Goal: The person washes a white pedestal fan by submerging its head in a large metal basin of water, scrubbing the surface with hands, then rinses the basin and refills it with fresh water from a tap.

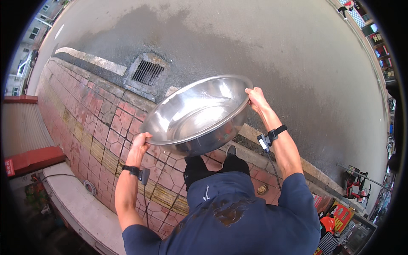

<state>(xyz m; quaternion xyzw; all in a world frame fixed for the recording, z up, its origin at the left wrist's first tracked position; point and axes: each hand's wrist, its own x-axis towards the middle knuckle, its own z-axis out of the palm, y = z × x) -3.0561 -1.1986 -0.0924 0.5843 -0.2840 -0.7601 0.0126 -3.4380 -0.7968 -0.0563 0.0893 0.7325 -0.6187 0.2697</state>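
Observation:
A large round stainless-steel basin (199, 117) hangs in front of my body, tilted with its inside toward me and its far right side higher. Only reflections and bare metal show inside it. My left hand (140, 142) is closed on the rim at the near left. On the opposite side, my right hand (256, 97) grips the rim with its thumb over the edge. Both arms are stretched forward, each with a strapped-on wrist device and a cable. The fingers under the rim are hidden.
Beyond the basin, a metal drain grate (148, 72) sits in the wet road (255, 46) by the kerb. I stand on red paving tiles (106, 123). A pale ledge (80, 208) runs at lower left. Boxes and a red tool (356, 189) lie at the right.

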